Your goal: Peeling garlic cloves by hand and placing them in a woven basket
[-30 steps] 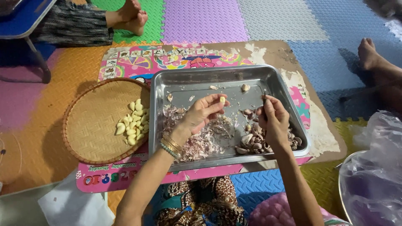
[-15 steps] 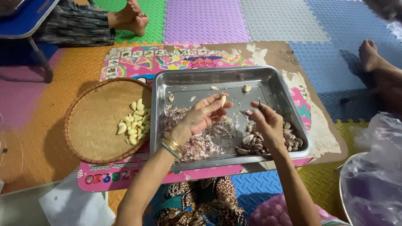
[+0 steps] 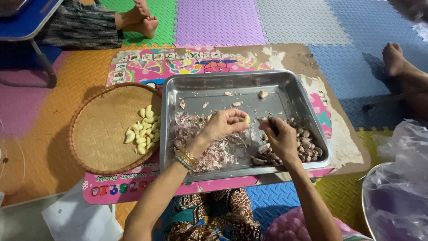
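- Tabletop (image 3: 312, 58), low, brown and worn, with a bright printed mat over it, carries everything in use; foam floor tiles in several colours lie around it, with other people's bare feet (image 3: 142, 18) at the far edge and another foot at the right.
- Steel tray (image 3: 285, 89) sits in the middle; both hands work over its near half.
- Woven basket (image 3: 98, 134) lies just left of the tray, touching or nearly so, with a cluster of peeled garlic cloves (image 3: 143, 129) near its right rim.
- Papery skins (image 3: 209, 151) are heaped in the tray's left part; unpeeled garlic cloves (image 3: 303, 147) are piled in its near right corner.
- Left hand (image 3: 223, 127), a second ago raised nearer the tray's middle, has drawn in towards the right; its grip is closed on one pale peeled clove (image 3: 246, 118) at the fingertips.
- Right hand (image 3: 278, 138) has shifted leftwards off the unpeeled pile; its fingers are pinched on something small and dark, likely skin or a small knife, I cannot tell which.
- Judgement: this clove looks stripped, so peeling continues; many remain.
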